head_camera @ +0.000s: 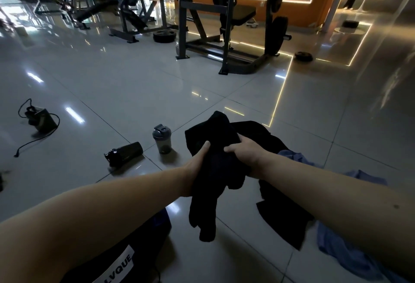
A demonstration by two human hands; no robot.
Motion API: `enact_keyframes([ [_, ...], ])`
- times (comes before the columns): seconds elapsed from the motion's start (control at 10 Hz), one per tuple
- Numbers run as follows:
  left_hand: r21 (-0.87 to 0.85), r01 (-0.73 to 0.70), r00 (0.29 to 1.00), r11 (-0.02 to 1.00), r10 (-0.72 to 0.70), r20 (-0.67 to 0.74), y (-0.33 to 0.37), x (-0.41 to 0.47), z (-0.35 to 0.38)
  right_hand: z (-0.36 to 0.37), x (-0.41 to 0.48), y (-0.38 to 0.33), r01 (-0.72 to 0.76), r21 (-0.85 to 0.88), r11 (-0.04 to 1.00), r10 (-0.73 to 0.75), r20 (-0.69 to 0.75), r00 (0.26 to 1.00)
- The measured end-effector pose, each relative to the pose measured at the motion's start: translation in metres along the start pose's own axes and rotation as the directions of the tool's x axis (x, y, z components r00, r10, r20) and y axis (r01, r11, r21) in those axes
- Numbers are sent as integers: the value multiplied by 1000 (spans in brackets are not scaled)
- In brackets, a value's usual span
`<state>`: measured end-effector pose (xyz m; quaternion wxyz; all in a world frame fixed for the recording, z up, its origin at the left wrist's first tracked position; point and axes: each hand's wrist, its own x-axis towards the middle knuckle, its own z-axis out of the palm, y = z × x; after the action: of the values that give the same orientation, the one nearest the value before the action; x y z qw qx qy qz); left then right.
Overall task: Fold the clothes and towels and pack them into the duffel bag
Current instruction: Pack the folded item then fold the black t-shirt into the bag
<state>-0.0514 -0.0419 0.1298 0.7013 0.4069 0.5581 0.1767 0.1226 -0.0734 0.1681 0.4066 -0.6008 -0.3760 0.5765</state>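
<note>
**Setting.** Gym hall with a glossy pale tiled floor (134, 85). A squat rack (224, 24) and other machines stand at the back.

**Item 1.** Black garment (211, 170). It is held in the air above the floor, bunched, with its lower end hanging in a loose tail. What kind of garment it is cannot be told from the folds.

**Item 2.** Hands.
- The left hand (197, 159) is clamped on the garment's left side. The thumb lies across the front and the fingers are hidden behind the cloth.
- The right hand (244, 152) has its fingers curled over the upper right of the same garment.
- The two hands are close together, with cloth between them.

**Item 3.** Duffel bag (134, 249). It is black with a white label and sits at lower left, under the left forearm. Whether it is open cannot be told.

**Item 4.** Second black garment (283, 215), lying unfolded on the floor under the right forearm. Blue cloth (343, 253) lies rumpled beside it and partly under it.

**Item 5.** Sundries.
- A shaker bottle (162, 139) stands upright.
- A dark bottle (125, 152) lies on its side near it.
- An olive pouch (41, 120) with a cord lies well apart, to the left.

**Handling note (judgement).** The step in hand looks like opening out Item 1 before folding it.
- Soft, dark cloth hides its own seams, so it is best to find two matching corners or a hem edge first.
- The hands can then draw apart until the piece hangs flat.
- Lay the piece on a bare tile away from the bottles, not on the other clothes.
- Fold it to a width narrower than the bag, and smooth each fold so the tail does not slip out when the piece is lifted.
</note>
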Motion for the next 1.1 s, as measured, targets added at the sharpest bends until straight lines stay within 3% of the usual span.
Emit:
enact_keyframes([
  [0.2,-210,-100,990,973,119,80,2,-9,-7,10,1,-5,-27,102,994,27,-1,1000],
  [0.4,-230,-107,991,967,84,-105,-7,9,-42,10,11,-1,-21,-206,978,3,-89,996],
  [0.6,-105,-104,950,989,67,-306,-16,-24,-97,70,10,0,114,-452,885,-130,-4,992],
  [0.8,-84,-97,897,992,51,-438,-47,-66,-167,146,13,24,154,-234,960,-138,83,987],
  [1.0,-226,-98,919,969,1,-395,-69,-127,-217,227,24,21,-3,74,997,-13,216,976],
  [1.1,-336,-135,894,932,-32,-448,-91,-131,-232,262,31,32,-39,104,994,12,255,967],
])
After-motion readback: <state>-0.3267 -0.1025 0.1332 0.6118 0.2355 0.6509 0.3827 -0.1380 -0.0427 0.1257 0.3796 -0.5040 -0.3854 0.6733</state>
